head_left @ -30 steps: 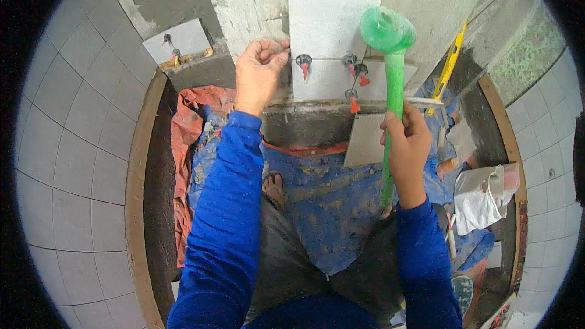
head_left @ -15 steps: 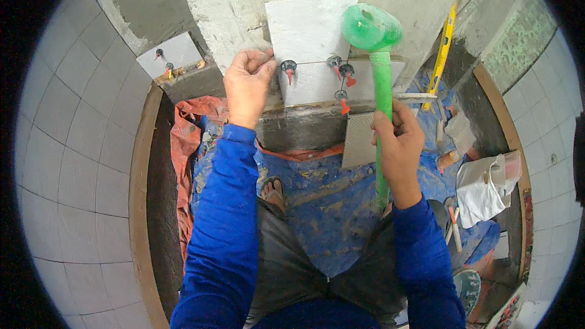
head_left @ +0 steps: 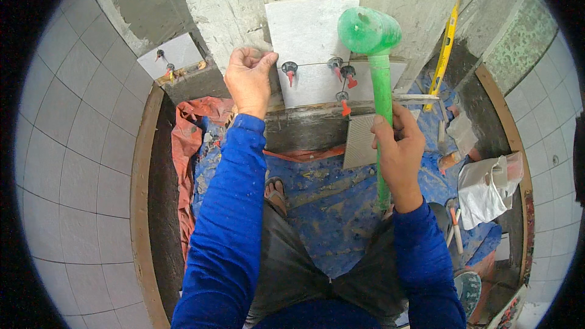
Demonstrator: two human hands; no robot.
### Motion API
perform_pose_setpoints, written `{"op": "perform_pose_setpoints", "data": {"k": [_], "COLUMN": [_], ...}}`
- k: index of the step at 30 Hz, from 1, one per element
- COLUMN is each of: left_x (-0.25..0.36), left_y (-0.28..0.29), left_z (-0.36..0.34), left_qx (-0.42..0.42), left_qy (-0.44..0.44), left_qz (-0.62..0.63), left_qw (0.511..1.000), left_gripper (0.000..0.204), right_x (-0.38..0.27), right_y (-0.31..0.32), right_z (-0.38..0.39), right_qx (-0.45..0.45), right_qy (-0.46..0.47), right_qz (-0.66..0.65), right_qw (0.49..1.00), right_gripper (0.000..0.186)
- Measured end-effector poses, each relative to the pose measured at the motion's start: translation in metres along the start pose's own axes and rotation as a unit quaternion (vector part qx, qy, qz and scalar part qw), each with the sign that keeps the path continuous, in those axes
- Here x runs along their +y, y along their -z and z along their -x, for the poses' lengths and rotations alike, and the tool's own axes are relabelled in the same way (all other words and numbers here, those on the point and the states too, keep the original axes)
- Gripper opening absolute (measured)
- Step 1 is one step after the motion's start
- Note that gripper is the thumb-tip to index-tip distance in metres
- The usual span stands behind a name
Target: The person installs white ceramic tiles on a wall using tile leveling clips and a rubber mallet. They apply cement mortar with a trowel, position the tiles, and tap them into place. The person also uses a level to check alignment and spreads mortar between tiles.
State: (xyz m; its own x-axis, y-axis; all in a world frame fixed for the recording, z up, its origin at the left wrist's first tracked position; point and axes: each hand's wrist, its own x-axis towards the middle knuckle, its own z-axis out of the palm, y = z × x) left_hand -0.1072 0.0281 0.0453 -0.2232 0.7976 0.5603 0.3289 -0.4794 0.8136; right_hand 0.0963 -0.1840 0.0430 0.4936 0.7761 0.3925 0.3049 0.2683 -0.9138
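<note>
My right hand (head_left: 399, 152) is wrapped around the handle of a green mallet (head_left: 370, 31), held upright with its head in front of the wall tiles. Beside the left edge of a pale upper tile (head_left: 314, 27), my left hand (head_left: 250, 79) is closed in a pinch; whatever may be between its fingers is hidden. Lower tiles (head_left: 308, 91) meet the upper one along a seam. Black tile-levelling clips with red pointers (head_left: 290, 72) sit at these joints. The mallet covers part of the right-hand lower tile.
A loose ridged tile (head_left: 361, 141) leans below the wall. Blue sheeting (head_left: 323, 207) and an orange sheet (head_left: 186, 140) cover the floor. At the right are a yellow spirit level (head_left: 443, 55), a white bag (head_left: 481, 192) and hand tools (head_left: 455, 228). Tiled surfaces border both sides.
The mallet head has shifted very slightly left and downward. My left fingers have curled a little more near the tile edge. The tiles and clips stay in place.
</note>
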Motion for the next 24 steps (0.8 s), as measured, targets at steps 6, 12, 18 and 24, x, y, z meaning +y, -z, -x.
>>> {"op": "perform_pose_setpoints", "data": {"k": [6, 12, 18, 24], "left_x": [0.003, 0.004, 0.005, 0.007], "left_y": [0.007, 0.039, 0.081, 0.087], "left_z": [-0.001, -0.022, -0.034, -0.032], "left_qx": [0.020, 0.092, 0.214, 0.215], "left_qy": [-0.022, 0.079, 0.092, 0.098], "left_qz": [0.022, 0.292, 0.298, 0.291], "left_qw": [0.999, 0.949, 0.925, 0.927], "left_gripper": [0.030, 0.028, 0.027, 0.025], "right_x": [0.001, -0.015, -0.021, -0.026], "right_y": [-0.008, -0.032, -0.088, -0.137], "right_z": [0.002, 0.020, 0.040, 0.041], "right_qx": [-0.010, -0.132, -0.206, -0.198], "right_qy": [0.014, 0.032, 0.040, 0.007], "right_qz": [0.020, 0.013, 0.106, 0.111], "right_qw": [1.000, 0.991, 0.972, 0.974], "right_gripper": [0.038, 0.037, 0.031, 0.031]}}
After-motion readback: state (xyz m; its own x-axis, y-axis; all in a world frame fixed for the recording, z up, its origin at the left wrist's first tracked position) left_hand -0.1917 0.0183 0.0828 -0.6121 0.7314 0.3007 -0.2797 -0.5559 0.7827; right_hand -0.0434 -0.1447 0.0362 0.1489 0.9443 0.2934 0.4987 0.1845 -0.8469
